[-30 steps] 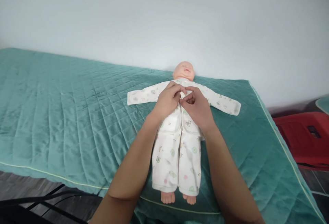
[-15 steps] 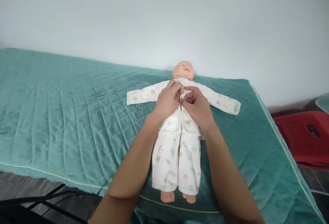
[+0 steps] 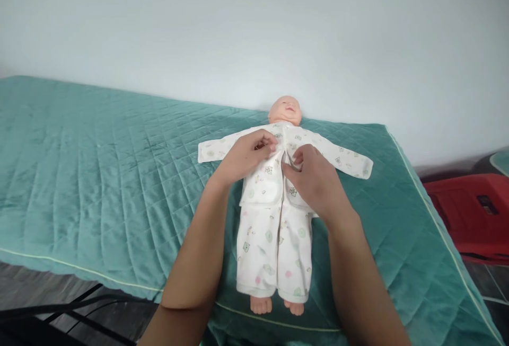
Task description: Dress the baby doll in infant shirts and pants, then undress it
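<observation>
A baby doll (image 3: 285, 110) lies on its back, dressed in a white printed jacket (image 3: 260, 189) and matching trousers (image 3: 258, 240). The jacket fronts meet near the neck and part lower down. My left hand (image 3: 246, 155) is over the chest on the left side, fingers loosely curled with a gap between thumb and forefinger. Across the front opening, my right hand (image 3: 318, 182) is at the jacket's right panel, its thumb apart from the bent fingers. Nothing shows between the fingers of either hand.
The doll rests on a green quilted cover (image 3: 119, 176) against a pale wall (image 3: 238, 33). A red plastic object (image 3: 469, 213) stands beyond the right edge. Dark metal bars (image 3: 79, 309) are at the lower left, above the floor.
My hands were together, pinching at the jacket's chest. They have moved apart, the left one leftward and the right one down and to the right, and their fingers have loosened.
</observation>
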{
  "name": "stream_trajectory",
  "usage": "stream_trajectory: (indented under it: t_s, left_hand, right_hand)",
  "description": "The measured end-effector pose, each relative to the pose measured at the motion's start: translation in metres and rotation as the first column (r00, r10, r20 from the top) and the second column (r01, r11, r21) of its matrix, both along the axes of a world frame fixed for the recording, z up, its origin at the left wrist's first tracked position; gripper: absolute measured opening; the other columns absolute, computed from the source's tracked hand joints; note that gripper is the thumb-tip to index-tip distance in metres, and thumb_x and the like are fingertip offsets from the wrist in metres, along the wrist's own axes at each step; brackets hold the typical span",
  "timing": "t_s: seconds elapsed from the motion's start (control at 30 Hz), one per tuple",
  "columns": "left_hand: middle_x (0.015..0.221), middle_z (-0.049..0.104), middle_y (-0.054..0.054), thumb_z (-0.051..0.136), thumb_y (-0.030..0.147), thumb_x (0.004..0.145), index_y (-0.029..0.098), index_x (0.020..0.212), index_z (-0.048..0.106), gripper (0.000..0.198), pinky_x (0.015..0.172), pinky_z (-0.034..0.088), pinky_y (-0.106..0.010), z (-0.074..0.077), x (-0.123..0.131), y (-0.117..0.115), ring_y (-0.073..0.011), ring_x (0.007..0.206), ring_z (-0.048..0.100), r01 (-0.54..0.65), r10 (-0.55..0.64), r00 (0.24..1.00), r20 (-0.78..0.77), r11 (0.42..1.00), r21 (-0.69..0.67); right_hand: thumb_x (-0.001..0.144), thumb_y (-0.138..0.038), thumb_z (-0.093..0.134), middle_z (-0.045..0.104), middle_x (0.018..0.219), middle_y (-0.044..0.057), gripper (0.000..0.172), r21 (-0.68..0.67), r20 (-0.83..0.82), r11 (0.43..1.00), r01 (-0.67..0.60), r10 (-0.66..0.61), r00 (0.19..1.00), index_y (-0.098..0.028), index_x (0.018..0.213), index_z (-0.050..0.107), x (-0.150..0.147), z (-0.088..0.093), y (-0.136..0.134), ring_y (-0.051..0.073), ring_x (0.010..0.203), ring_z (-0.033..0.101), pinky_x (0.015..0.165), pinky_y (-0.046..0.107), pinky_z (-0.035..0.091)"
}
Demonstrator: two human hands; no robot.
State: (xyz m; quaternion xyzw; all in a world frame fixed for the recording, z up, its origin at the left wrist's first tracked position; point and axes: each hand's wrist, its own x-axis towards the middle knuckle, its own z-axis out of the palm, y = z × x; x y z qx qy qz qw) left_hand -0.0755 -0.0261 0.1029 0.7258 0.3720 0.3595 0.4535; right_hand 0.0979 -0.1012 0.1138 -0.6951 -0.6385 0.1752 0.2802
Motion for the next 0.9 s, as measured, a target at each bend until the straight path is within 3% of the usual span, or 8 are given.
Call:
stream_trajectory:
  t_s: [0.13, 0.3, 0.5, 0.67, 0.9]
  left_hand:
    - [0.086, 0.067, -0.003, 0.061, 0.031, 0.087, 0.020, 0.089, 0.070, 0.014, 0.067, 0.044, -0.027, 0.006, -0.005, -0.006, -0.0151, 0.075, 0.058, 0.120, -0.123, 0.986, -0.114, 0.992, -0.030]
    - [0.087, 0.066, -0.001, 0.065, 0.026, 0.082, 0.022, 0.084, 0.071, 0.007, 0.065, 0.044, -0.026, 0.009, -0.003, -0.008, -0.0144, 0.074, 0.057, 0.172, -0.152, 0.951, -0.271, 0.984, 0.050]
    - [0.080, 0.063, -0.001, 0.064, 0.027, 0.082, 0.021, 0.077, 0.067, 0.009, 0.059, 0.040, -0.026, 0.011, 0.001, -0.010, -0.0136, 0.068, 0.053, 0.178, -0.148, 0.945, -0.291, 0.981, 0.080]
    - [0.063, 0.053, 0.002, 0.062, 0.030, 0.086, 0.020, 0.079, 0.066, 0.013, 0.052, 0.033, -0.024, 0.013, -0.002, -0.013, -0.0104, 0.056, 0.044, 0.221, -0.227, 0.958, -0.175, 0.974, -0.053]
    - [0.074, 0.065, -0.003, 0.066, 0.033, 0.086, 0.019, 0.086, 0.067, 0.013, 0.055, 0.045, -0.024, 0.008, -0.004, -0.009, -0.0122, 0.064, 0.058, 0.310, -0.316, 0.949, 0.006, 0.927, -0.212]
  right_hand:
    - [0.090, -0.032, 0.056, 0.057, 0.067, 0.003, 0.028, -0.088, 0.158, 0.995, -0.041, 0.055, 0.986, -0.023, 0.067, 0.042, -0.005, 0.008, -0.010, 0.016, 0.055, 0.042, 0.055, 0.031, 0.024]
    - [0.091, -0.026, 0.051, 0.051, 0.060, 0.001, 0.034, -0.082, 0.184, 0.990, -0.119, 0.132, 0.974, -0.023, 0.061, 0.035, -0.002, 0.005, -0.008, 0.014, 0.053, 0.035, 0.055, 0.032, 0.020]
    - [0.086, -0.025, 0.050, 0.041, 0.055, -0.004, 0.031, -0.080, -0.090, 0.969, -0.235, 0.228, 0.970, -0.021, 0.060, 0.034, 0.013, 0.007, 0.001, 0.012, 0.055, 0.035, 0.054, 0.029, 0.024]
    - [0.085, -0.028, 0.052, 0.046, 0.059, -0.005, 0.019, -0.105, -0.287, 0.967, -0.232, 0.194, 0.938, -0.022, 0.068, 0.047, 0.019, 0.005, 0.002, 0.011, 0.056, 0.039, 0.053, 0.027, 0.028]
    - [0.088, -0.034, 0.055, 0.051, 0.061, -0.004, 0.017, -0.068, -0.478, 0.949, -0.309, 0.241, 0.845, -0.022, 0.076, 0.055, 0.024, -0.002, 0.005, 0.012, 0.059, 0.046, 0.057, 0.026, 0.035]
